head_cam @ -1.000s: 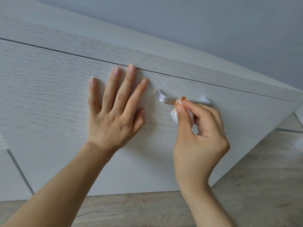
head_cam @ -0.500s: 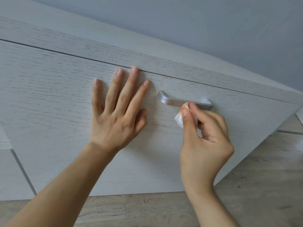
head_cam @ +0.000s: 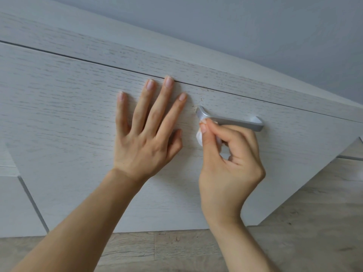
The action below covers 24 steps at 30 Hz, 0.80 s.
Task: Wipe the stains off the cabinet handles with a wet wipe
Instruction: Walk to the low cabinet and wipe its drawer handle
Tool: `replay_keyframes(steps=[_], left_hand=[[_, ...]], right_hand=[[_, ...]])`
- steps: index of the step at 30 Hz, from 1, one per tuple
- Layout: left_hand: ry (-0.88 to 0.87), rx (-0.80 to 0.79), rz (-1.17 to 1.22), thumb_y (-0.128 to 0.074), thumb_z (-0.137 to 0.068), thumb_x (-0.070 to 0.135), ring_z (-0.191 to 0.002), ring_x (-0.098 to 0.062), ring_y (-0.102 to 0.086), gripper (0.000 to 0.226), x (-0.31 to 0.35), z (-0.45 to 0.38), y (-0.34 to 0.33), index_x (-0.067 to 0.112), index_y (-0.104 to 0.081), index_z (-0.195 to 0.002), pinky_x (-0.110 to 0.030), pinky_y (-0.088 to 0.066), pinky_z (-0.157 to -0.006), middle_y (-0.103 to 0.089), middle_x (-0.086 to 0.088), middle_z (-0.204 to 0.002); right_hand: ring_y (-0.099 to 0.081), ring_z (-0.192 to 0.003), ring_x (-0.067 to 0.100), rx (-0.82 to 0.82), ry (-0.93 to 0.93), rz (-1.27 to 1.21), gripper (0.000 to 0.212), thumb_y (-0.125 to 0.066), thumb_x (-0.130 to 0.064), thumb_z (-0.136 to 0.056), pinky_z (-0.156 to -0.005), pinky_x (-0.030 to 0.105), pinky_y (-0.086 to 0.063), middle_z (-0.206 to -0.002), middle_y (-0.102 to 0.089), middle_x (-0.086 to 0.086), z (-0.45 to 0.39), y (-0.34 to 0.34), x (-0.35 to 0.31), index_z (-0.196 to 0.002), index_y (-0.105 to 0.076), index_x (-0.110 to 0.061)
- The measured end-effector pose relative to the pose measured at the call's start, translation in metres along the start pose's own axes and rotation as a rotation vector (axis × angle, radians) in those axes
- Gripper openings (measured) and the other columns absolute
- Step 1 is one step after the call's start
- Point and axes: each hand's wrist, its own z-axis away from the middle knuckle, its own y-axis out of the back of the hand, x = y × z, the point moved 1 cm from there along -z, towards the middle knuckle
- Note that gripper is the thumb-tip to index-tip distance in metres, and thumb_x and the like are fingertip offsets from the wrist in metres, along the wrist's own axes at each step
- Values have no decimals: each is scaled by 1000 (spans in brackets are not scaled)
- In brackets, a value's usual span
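Observation:
A silver bar handle [head_cam: 235, 121] is fixed to the white wood-grain cabinet door [head_cam: 68, 118]. My right hand [head_cam: 229, 165] pinches a bunched white wet wipe [head_cam: 199, 136] and presses it against the handle's left end, just under the bar. Small brown specks mark the door beside that left end. My left hand [head_cam: 146, 132] lies flat on the door to the left of the handle, fingers spread, holding nothing.
Above the door runs a dark gap and the cabinet's top panel [head_cam: 176, 61], with a grey wall [head_cam: 255, 26] behind. Pale wood-look flooring [head_cam: 314, 222] shows below and to the right. Another cabinet panel [head_cam: 11, 203] sits at the lower left.
My right hand has slid the wipe leftward along the handle toward its left end. My left hand stays flat on the door.

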Motion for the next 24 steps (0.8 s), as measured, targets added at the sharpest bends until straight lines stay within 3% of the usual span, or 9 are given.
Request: replay_keyframes(steps=[5,11,16,22,24], left_hand=[[-6,5,-1,-50,-90,33,-138,-29,-23,61,0,0,0,14,-33,-146,-50,-12,-113,-24,-6,-149],[0,10,5,-51,-90,32,-138,-28,-23,61,0,0,0,14,-34,-145,-49,-11,-114,-25,-5,-149],[4,6,-9,-55,-87,33,-138,-28,-23,63,1,0,0,14,-35,-144,-49,-12,-114,-27,-7,-148],[1,-4,-4,-53,-89,33,-138,-28,-24,61,-1,0,0,15,-34,-145,-48,-11,-114,-26,-7,-148],[-2,-4,-7,-51,-90,33,-137,-28,-24,61,-1,-1,1,15,-34,-145,-48,-10,-114,-26,-7,-148]], right_hand=[[-68,-75,11,90,-156,-116,11,-69,-6,-83,-73,28,-51,-82,-64,-7,-9,12,0,-86,-69,-16],[-60,-69,2,26,-99,-6,15,-70,-5,-81,-72,23,-50,-80,-58,-13,-14,9,-2,-88,-69,-18],[-57,-74,-4,-66,5,44,8,-72,0,-79,-75,6,-41,-78,-63,1,-6,4,-7,-85,-73,-5],[-59,-71,-2,-25,-41,10,5,-71,-3,-80,-71,12,-46,-76,-62,-3,-4,-1,-8,-82,-72,-7],[-63,-75,3,-1,-118,-31,6,-71,-5,-81,-73,19,-49,-78,-64,-4,-6,1,-8,-84,-72,-10]])
